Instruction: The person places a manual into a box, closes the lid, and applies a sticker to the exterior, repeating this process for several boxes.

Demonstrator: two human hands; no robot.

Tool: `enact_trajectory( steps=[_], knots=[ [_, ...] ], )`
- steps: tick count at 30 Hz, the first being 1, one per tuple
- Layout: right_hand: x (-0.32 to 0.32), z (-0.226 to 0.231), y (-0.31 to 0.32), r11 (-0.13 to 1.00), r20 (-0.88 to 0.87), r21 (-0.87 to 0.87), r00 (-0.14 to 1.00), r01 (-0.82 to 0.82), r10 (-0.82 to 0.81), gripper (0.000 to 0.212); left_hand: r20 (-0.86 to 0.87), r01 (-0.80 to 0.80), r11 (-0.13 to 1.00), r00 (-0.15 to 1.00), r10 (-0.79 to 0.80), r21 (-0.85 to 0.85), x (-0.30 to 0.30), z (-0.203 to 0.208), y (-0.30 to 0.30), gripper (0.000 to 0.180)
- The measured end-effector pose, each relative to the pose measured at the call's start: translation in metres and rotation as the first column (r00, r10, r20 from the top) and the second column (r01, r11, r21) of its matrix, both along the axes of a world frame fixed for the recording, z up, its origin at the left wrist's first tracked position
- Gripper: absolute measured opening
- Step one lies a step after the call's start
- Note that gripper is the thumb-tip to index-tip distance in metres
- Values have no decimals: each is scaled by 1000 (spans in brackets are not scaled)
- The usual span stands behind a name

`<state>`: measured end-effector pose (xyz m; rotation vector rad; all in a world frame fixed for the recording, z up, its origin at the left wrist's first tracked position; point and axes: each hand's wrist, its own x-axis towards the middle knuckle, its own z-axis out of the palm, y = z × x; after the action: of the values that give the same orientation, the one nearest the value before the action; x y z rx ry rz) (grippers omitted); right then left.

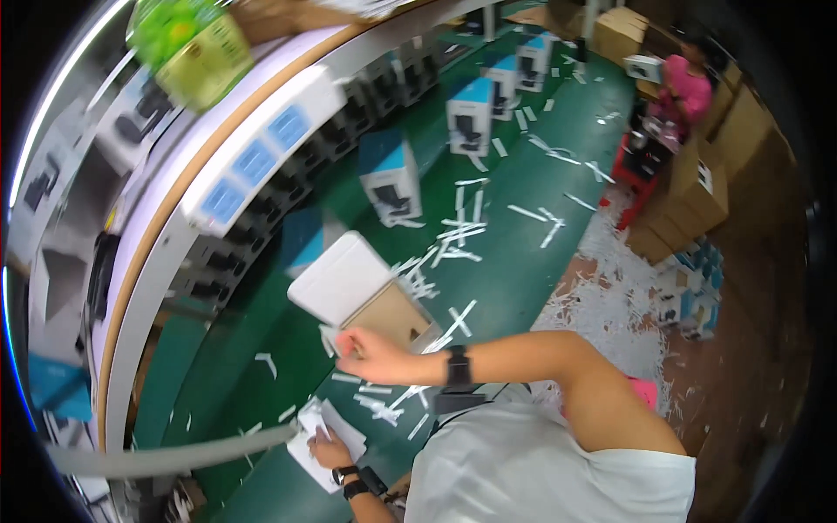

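Green conveyor belt (523, 261) mid-frame littered with white strips, several boxes boxed upper centre; right hand (362, 353) gripping half-open white carton (353, 283), left hand (330, 449) clutching white sheets (305, 431) lower centre, packing unfinished.

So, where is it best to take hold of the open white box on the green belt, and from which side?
Probably by the two side walls of the white box, coming from above: it lies tilted with its brown open end toward the right hand, which already touches that edge.

Head cam, looking down, close, tilted
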<state>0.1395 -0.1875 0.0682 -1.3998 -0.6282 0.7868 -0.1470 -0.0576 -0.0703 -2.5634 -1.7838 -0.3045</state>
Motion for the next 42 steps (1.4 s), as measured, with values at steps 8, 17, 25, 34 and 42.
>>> enact_trajectory(
  steps=[8, 17, 25, 34, 42],
  knots=[
    [16, 42, -149, 779, 168, -266, 769, -567, 617, 26, 961, 92, 987, 234, -150, 131, 86, 188, -55, 48],
    [13, -3, -170, 831, 257, -368, 813, -418, 522, 20, 388, 509, 730, 625, -678, 456, 192, 168, -76, 39],
    [80, -11, -151, 976, 357, 0, 912, 217, -202, 27, 742, 557, 816, 481, -467, 153, 189, 119, -83, 62],
    [83, 32, -112, 952, 609, -284, 745, -117, 273, 33, 298, 806, 586, 541, -787, 85, 208, 128, -110, 76],
    [103, 9, -79, 915, 807, -263, 589, 307, 34, 13, 259, 805, 575, 530, -807, 143, 207, 123, -111, 68]
  ],
)
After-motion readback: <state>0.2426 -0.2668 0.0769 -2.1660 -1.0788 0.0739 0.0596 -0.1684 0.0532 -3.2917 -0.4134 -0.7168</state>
